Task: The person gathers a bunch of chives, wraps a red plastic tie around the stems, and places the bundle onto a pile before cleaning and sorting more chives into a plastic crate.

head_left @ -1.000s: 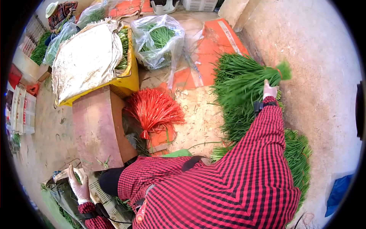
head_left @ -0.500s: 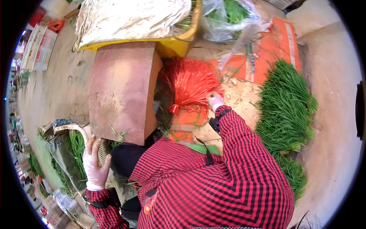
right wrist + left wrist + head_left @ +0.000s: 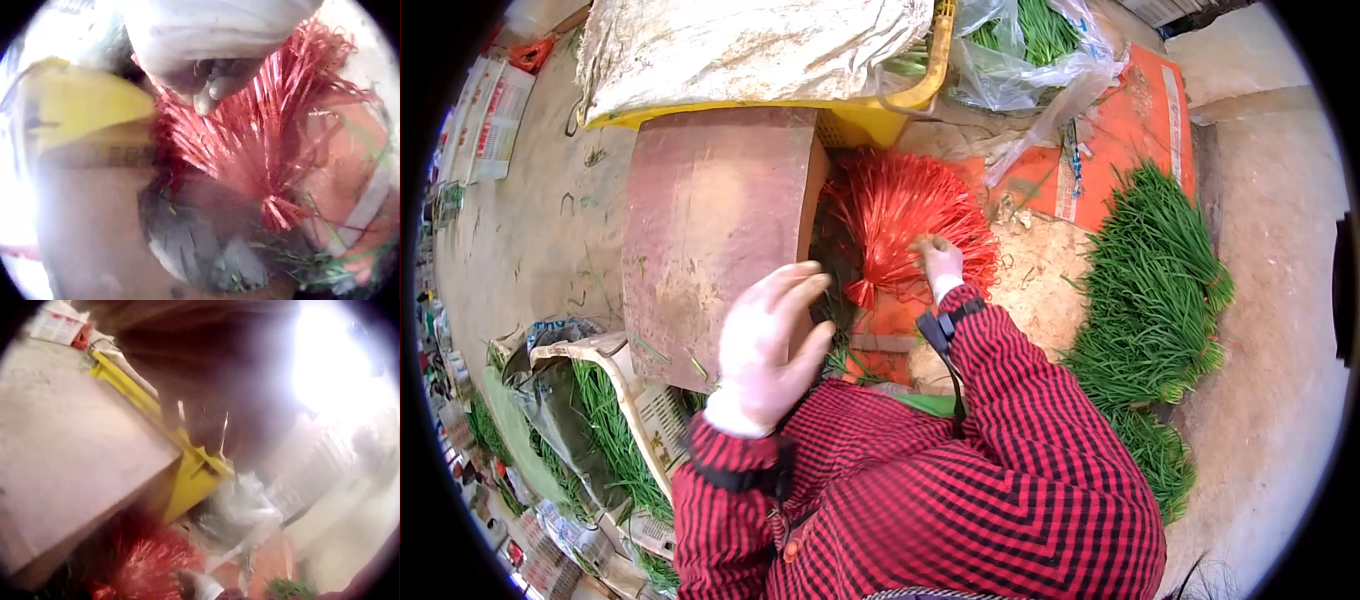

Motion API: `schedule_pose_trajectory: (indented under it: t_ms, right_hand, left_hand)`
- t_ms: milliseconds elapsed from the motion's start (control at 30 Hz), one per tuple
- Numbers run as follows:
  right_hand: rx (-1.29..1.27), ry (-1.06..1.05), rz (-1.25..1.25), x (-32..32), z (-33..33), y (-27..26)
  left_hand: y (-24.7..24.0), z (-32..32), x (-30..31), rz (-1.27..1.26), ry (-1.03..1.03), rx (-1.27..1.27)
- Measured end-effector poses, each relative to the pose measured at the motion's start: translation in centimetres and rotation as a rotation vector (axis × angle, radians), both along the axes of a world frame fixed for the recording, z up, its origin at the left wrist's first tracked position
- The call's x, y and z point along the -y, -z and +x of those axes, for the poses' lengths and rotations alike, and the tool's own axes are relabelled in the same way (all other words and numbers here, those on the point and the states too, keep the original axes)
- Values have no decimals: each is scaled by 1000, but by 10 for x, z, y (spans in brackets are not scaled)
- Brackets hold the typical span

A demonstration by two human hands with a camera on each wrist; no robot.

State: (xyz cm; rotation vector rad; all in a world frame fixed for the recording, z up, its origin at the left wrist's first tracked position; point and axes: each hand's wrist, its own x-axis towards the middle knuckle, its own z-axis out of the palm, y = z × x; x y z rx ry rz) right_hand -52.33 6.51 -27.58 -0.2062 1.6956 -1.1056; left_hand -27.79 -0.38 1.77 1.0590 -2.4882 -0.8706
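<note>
A bunch of red plastic strips [image 3: 900, 215], tied at its near end, fans out on the floor. My gloved right hand [image 3: 942, 264] is over its right side, fingers bent and fingertips pinching among the strips; in the right wrist view the fingertips [image 3: 209, 97] meet against them. My gloved left hand [image 3: 765, 345] is raised beside the wooden block [image 3: 715, 220], fingers spread apart from the thumb, holding nothing. Bundles of green garlic chives [image 3: 1150, 290] lie piled to the right, fastened with red ties.
Beyond the block stands a yellow crate [image 3: 870, 125] under a white cloth [image 3: 750, 50]. A clear plastic bag [image 3: 1000, 75] of greens sits behind the red strips. At left is a pale basket [image 3: 625, 370] with chives, and a wall [image 3: 1280, 300] rises at right.
My right hand has left the chive bundle at the wall and come left onto the red strips. My left hand has risen from the basket towards the middle. The view has shifted.
</note>
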Motion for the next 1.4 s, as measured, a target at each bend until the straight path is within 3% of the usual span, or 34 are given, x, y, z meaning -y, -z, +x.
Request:
schedule_pose_trajectory:
  t_ms: [67, 133, 200, 233, 267, 367, 433, 467, 500, 533, 567, 633, 667, 700, 733, 767, 800, 833, 867, 900, 933, 1000, 1033, 1133, 1167, 1233, 1300, 1400]
  right_hand:
    - [19, -243, -244, -21, 13, -20]
    - [-329, -781, -436, -44, 34, -66]
    - [-298, -1003, -498, -55, 45, -99]
    - [-323, -1014, -495, -52, 46, -121]
    - [-339, -1035, -503, -45, 47, -141]
    - [-451, -1120, -525, -33, 52, -155]
    - [-521, -1153, -531, -23, 56, -122]
    - [-508, -1134, -530, -17, 59, -102]
    - [-458, -1087, -496, -11, 63, -80]
    - [-371, -1045, -434, -7, 69, -54]
    - [-226, -962, -316, -3, 73, -32]
    - [-158, -946, -85, 0, 75, -4]
    - [-476, -1202, 60, 0, 61, 12]
    - [-424, -1121, 49, -3, 60, 16]
    - [-498, -1140, -120, -8, 48, 35]
    - [-540, -1109, -116, -14, 38, 56]
    - [-505, -1188, 27, -11, 47, 10]
    - [-533, -1163, -231, -19, 28, 44]
    - [-496, -1104, -243, -19, 16, 54]
    - [-399, -1021, -150, -10, 26, 21]
    - [-304, -935, -55, -2, 44, -43]
    - [-285, -837, -277, 19, 77, -123]
    - [-338, -806, -374, 32, 97, -154]
    - [-363, -841, -578, 74, 157, -215]
    - [-392, -824, -633, 81, 201, -233]
    - [-430, -1124, -843, 99, 284, -250]
    - [-555, -1455, -1218, 111, 384, -266]
    - [-549, -1683, -1387, 119, 505, -250]
  left_hand:
    - [24, -21, -12, -106, 66, 70]
    - [47, -29, -29, -243, 201, 204]
    - [79, -22, -49, -302, 300, 463]
    - [88, -19, -57, -270, 302, 673]
    - [73, -25, -48, 125, 278, 824]
    - [79, -4, -52, 371, 95, 659]
    - [67, 0, -54, 536, -72, 386]
    - [46, 6, -50, 509, -138, 179]
    - [22, 12, -49, 637, -194, 32]
    - [37, 15, -49, 427, -199, -33]
    - [-2, 29, -43, 656, -303, -206]
    - [-13, 55, -35, 395, -432, -355]
    - [-33, 74, -26, 325, -517, -367]
    - [-33, 94, -16, 108, -529, -199]
    - [-28, 110, -5, -99, -536, -26]
    - [-24, 127, 4, -105, -561, 115]
    - [-13, 142, 10, -71, -533, 222]
    - [2, 157, 16, -33, -505, 328]
    - [14, 173, 22, 8, -475, 433]
    - [24, 186, 24, 168, -434, 533]
    - [34, 198, 19, 173, -433, 539]
    - [50, 224, 4, 185, -428, 550]
    - [49, 241, -2, 234, -447, 438]
    - [69, 307, -26, -85, -612, -135]
    - [64, 335, -35, -97, -714, -197]
    - [60, 400, -53, -175, -930, -239]
    - [75, 464, -69, -200, -1177, -155]
    - [116, 548, -77, -135, -1408, 113]
